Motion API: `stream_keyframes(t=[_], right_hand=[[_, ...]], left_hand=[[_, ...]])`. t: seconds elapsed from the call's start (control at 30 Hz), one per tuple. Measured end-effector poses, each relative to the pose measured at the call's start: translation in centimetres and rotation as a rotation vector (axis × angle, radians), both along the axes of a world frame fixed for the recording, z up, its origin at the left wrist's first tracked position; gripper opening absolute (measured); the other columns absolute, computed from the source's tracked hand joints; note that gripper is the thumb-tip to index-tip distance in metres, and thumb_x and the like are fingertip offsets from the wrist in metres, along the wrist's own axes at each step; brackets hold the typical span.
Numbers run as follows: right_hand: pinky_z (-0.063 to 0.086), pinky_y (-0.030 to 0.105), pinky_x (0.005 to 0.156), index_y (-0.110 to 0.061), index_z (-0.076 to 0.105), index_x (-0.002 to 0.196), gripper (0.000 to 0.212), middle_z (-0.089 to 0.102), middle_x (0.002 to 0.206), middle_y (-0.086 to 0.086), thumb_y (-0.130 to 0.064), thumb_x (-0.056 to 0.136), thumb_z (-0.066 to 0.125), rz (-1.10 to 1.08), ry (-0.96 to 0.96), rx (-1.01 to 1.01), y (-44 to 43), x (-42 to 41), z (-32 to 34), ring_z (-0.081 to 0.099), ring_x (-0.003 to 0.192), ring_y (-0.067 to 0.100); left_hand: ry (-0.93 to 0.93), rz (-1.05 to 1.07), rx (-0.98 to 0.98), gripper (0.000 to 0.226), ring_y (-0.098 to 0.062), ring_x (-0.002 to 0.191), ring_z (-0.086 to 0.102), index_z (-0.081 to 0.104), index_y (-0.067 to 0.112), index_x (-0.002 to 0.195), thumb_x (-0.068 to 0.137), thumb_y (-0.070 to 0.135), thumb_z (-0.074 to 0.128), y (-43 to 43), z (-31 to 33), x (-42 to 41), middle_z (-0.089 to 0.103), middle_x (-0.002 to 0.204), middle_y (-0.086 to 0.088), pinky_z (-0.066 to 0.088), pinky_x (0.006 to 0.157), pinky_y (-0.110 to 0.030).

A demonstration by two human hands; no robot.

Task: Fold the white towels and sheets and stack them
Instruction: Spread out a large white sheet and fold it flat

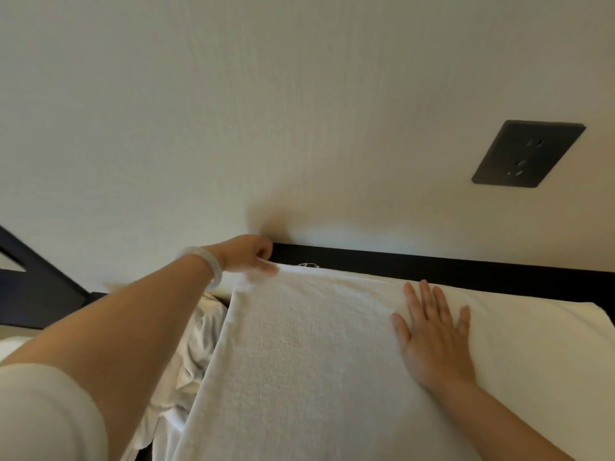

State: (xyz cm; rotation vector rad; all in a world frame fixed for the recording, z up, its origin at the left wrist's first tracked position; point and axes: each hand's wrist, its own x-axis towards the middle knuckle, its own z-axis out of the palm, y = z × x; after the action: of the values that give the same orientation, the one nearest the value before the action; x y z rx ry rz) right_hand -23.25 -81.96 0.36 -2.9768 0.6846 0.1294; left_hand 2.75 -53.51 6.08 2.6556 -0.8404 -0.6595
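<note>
Against black rail (432, 264) by wall: white towel (299, 344) lies spread flat. Left hand (249, 256) pinches its far left corner, fingers curled. Right hand (432, 337) presses towel, fingers straight and spread. Best approach: anchor with palm, draw corner taut, square edges before creasing. Count: one towel, one crumpled sheet (196, 344) just left of it, one wall socket (527, 154).

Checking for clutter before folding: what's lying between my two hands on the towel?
Only bare white towel between left hand and right hand, head view.
</note>
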Motion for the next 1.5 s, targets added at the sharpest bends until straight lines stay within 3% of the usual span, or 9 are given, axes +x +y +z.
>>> stream_keyframes(t=[0.17,0.3,0.43,0.63,0.83,1.0,1.2,1.37,1.5], right_hand=[[-0.011,0.054,0.120,-0.034,-0.017,0.154,0.067,-0.022,0.163,-0.006,-0.060,0.094,-0.002,0.000,-0.010,-0.001,0.0,-0.1,-0.2,-0.020,0.150,0.015],[-0.010,0.055,0.120,-0.034,-0.014,0.155,0.066,-0.020,0.164,-0.006,-0.060,0.096,0.001,-0.004,-0.007,0.012,0.1,-0.1,0.2,-0.019,0.150,0.015],[-0.010,0.056,0.119,-0.035,-0.010,0.156,0.064,-0.017,0.164,-0.005,-0.058,0.099,0.009,-0.016,0.005,0.017,0.5,0.1,0.7,-0.015,0.151,0.017],[-0.017,0.039,0.120,-0.043,-0.021,0.147,0.058,-0.019,0.162,-0.015,-0.053,0.101,0.012,0.304,0.025,0.018,-5.6,-3.4,1.1,-0.026,0.145,0.003],[-0.010,0.050,0.119,-0.041,-0.009,0.154,0.061,-0.014,0.164,-0.011,-0.059,0.100,0.012,-0.078,0.110,0.031,-14.1,-7.7,2.8,-0.014,0.151,0.014],[-0.017,0.032,0.119,-0.046,-0.014,0.151,0.059,-0.017,0.162,-0.018,-0.059,0.100,0.013,0.120,0.051,0.060,-15.9,-11.3,2.1,-0.025,0.144,-0.002],[-0.001,0.047,0.123,-0.024,-0.003,0.158,0.064,-0.006,0.166,0.001,-0.052,0.104,0.016,-0.325,0.081,-0.023,-21.1,-9.8,2.8,-0.007,0.152,0.017],[-0.012,0.054,0.117,-0.036,-0.008,0.155,0.062,-0.009,0.166,-0.003,-0.058,0.097,-0.001,0.023,-0.019,-0.080,-12.5,-7.6,0.8,-0.014,0.151,0.019],[-0.010,0.057,0.118,-0.047,-0.013,0.152,0.076,-0.016,0.164,-0.009,-0.070,0.080,-0.015,-0.127,0.018,0.007,-12.4,-7.3,-0.3,-0.016,0.151,0.019]], left_hand=[[-0.174,0.192,-0.083,0.015,-0.030,0.092,0.058,0.051,0.013,0.097,0.089,0.012,0.064,0.7,0.5,-0.9,0.058,0.097,-0.004,0.041,0.070,-0.028],[-0.672,0.159,0.096,0.040,-0.029,0.113,0.047,0.047,0.011,0.132,0.092,0.015,0.054,-4.8,-0.8,-8.7,0.049,0.126,-0.010,0.038,0.095,-0.035],[-0.395,-0.169,-0.058,0.061,-0.029,0.151,0.009,0.021,0.025,0.155,0.100,0.052,0.023,-11.3,-3.3,-18.8,0.015,0.164,-0.003,0.001,0.121,-0.053],[-0.446,-0.150,0.078,0.059,-0.022,0.151,-0.015,-0.003,0.037,0.156,0.100,0.050,0.010,-11.3,-5.3,-19.0,-0.012,0.165,0.006,-0.011,0.114,-0.063],[-0.465,-0.112,0.076,0.068,-0.019,0.151,-0.012,-0.005,0.037,0.156,0.089,0.052,-0.006,-11.2,-5.5,-19.0,-0.011,0.164,0.008,-0.007,0.117,-0.060],[-0.479,-0.113,0.030,0.066,-0.018,0.151,-0.007,-0.004,0.037,0.154,0.091,0.053,-0.002,-11.1,-6.0,-18.7,-0.006,0.164,0.009,-0.005,0.117,-0.057],[-0.465,-0.110,0.044,0.066,-0.015,0.151,-0.012,-0.011,0.040,0.153,0.089,0.054,-0.005,-11.1,-5.8,-18.8,-0.011,0.163,0.012,-0.009,0.118,-0.053],[-0.452,-0.105,0.070,0.064,-0.015,0.149,-0.018,-0.015,0.040,0.153,0.090,0.053,-0.006,-11.2,-5.2,-19.0,-0.019,0.162,0.013,-0.010,0.119,-0.054],[-0.409,-0.206,0.052,0.058,-0.011,0.149,-0.021,-0.020,0.046,0.149,0.097,0.057,0.001,-9.9,-5.2,-17.6,-0.021,0.160,0.017,-0.012,0.117,-0.058]])
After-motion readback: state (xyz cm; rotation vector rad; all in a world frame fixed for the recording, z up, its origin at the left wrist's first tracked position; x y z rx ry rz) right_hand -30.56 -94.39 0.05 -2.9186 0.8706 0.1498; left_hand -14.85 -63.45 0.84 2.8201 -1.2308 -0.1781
